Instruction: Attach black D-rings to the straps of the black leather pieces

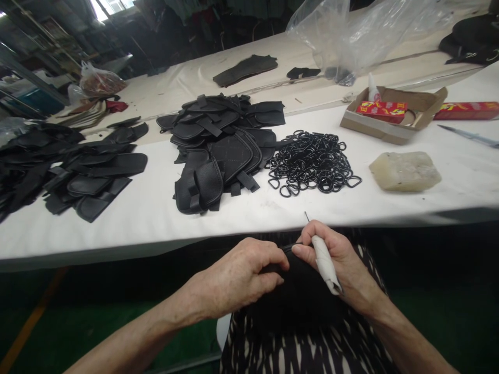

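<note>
Lower centre, the right hand (pixel 340 248) grips a wrapped tool (pixel 324 262). The left hand (pixel 247 272), hold unclear, should steady the black piece (pixel 298 298).

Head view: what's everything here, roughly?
Table: one, white, middle
D-rings: many, black, table centre
Strapped pieces: many, black, centre and left
Wax-like block: one, yellowish, right
Cardboard box: one, brown, right
Packets: two, red-yellow, in and beside box
Pointed tool: one, silver, right
Plastic bag: one, clear, back right
Flat pieces: two, black, back centre
Held piece: one, black, lap
Wrapped tool: one, white, right hand
Clothing: patterned, black-cream, lap
Left hand: one, bare, lap
Right hand: one, bare, around tool
</note>
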Motion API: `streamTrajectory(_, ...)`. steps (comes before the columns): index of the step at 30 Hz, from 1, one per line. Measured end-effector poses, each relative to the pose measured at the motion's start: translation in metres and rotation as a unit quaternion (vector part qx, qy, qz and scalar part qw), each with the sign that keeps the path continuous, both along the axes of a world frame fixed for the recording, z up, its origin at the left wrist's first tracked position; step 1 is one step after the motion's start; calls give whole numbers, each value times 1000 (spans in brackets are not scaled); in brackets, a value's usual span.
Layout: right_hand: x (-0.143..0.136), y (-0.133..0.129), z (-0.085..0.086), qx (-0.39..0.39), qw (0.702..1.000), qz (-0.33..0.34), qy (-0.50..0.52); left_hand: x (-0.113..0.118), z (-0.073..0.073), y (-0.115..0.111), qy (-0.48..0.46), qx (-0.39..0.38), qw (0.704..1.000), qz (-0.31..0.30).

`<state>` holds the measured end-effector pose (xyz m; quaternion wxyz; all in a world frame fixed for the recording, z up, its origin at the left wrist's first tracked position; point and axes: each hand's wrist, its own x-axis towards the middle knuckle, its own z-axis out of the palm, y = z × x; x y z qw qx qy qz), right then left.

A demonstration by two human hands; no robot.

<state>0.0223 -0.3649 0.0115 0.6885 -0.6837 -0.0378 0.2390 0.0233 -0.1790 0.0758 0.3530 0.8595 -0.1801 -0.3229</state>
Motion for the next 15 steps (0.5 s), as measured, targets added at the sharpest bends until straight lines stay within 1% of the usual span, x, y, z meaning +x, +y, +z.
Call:
streamTrajectory(5, 0, 2, 2, -5, 1000, -13, 8, 0, -6, 1, 44, 11, 999, 27)
streamTrajectory(12, -8, 5, -6, -45, 999, 12, -20, -2, -21, 6, 134, -5, 990, 40)
streamTrajectory(15, -9, 6, -7, -40, 999, 12, -11, -5, -24, 9, 143, -9, 987, 70)
